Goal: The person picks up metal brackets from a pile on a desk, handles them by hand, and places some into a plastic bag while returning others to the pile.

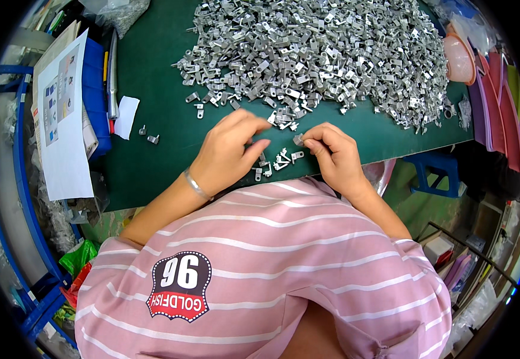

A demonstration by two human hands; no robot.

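My right hand [336, 152] pinches a small silver metal bracket [299, 140] between thumb and fingertips, just above the green tabletop [164, 119]. My left hand [229, 148], with a bangle on its wrist, has its thumb apart from its curled fingers and nothing visible between them. Between the two hands, near the front edge, lies a small loose group of similar brackets [281, 160]. Beyond my hands spreads a large heap of the same metal brackets [313, 60], and its nearest pieces lie close to my left fingertips.
Two stray brackets [153, 139] lie at the left beside a white paper scrap [126, 117]. A blue bin [94, 90] with a printed sheet [65, 119] stands at the left edge. At the right are a pink basket [459, 58], colored folders [499, 107] and a blue stool [433, 173] below.
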